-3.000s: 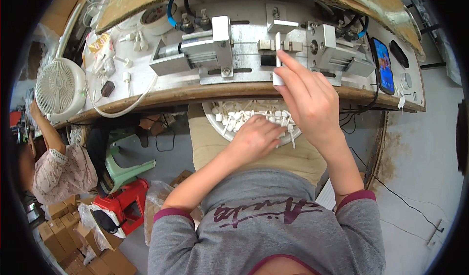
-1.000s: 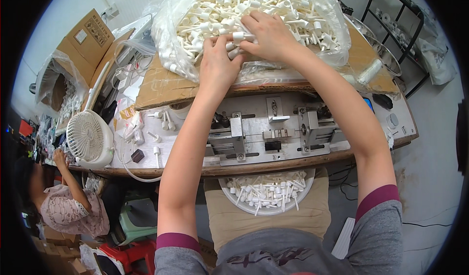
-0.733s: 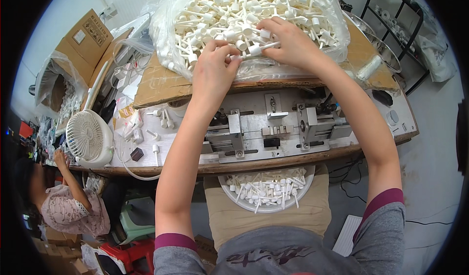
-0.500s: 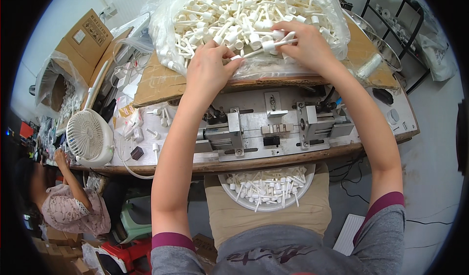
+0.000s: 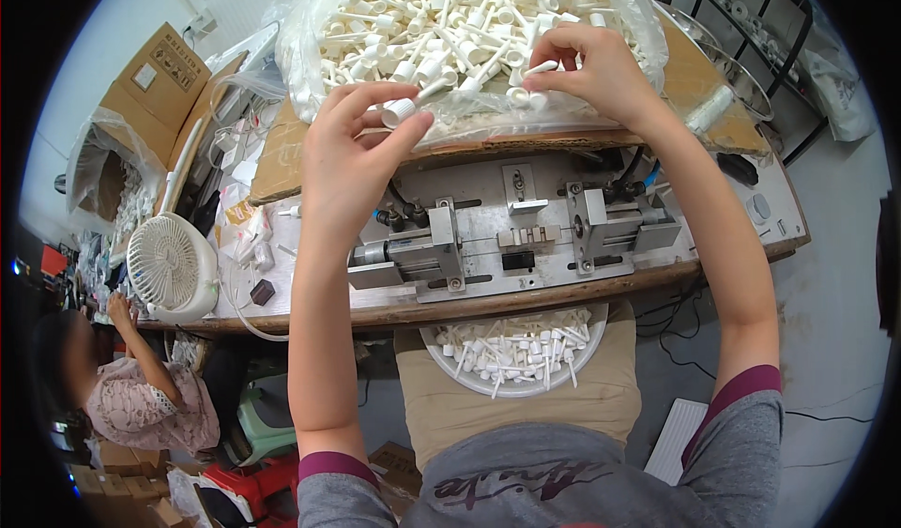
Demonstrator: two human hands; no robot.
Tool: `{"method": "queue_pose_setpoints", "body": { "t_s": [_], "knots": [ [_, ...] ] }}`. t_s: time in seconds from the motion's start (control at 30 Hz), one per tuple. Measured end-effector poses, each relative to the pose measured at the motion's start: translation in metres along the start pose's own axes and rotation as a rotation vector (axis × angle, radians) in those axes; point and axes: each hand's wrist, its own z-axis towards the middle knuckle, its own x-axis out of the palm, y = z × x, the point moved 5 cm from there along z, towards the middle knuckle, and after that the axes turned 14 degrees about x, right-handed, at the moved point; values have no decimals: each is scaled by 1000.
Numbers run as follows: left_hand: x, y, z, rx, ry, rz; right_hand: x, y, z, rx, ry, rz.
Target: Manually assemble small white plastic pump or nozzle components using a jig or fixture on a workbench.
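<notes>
My left hand [image 5: 349,148] pinches a white cap with a stick [image 5: 399,112], lifted over the near left edge of the plastic bag [image 5: 305,54]. The cap's ribbed side faces me and its stick points away to the right. My right hand [image 5: 601,76] is closed on another white stick piece [image 5: 541,68] at the bag's near right edge; its fingers partly hide it. Inside the bag lies a large heap of loose white stick caps [image 5: 460,30]. Below my hands, a metal clamping fixture [image 5: 516,263] with two facing cylinders stands on the bench.
A grey bowl [image 5: 511,392] of white stick caps rests on my lap. Cardboard [image 5: 272,176] lies under the bag. A white fan [image 5: 172,265] stands at the bench's left. Farther left sits another person [image 5: 150,397]. A black shelf rack [image 5: 788,54] stands far right.
My left hand has drawn back leftward and toward me, lifting a cap with a stick clear of the heap. My right hand has shifted slightly, with a stick piece still in its fingers.
</notes>
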Motion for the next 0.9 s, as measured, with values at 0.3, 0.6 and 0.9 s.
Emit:
{"method": "queue_pose_setpoints", "body": {
  "t_s": [0.3, 0.6, 0.9],
  "knots": [
    [33, -51, -76, 245, 129, 67, -20, -32, 8, 273, -140, 643],
    [97, -29, -152, 366, 379, 519, -35, 3, -40, 26, -339, -37],
    [103, -26, -133, 318, 463, 559, -24, -26, -47, 152, 60, -271]
  ]
}}
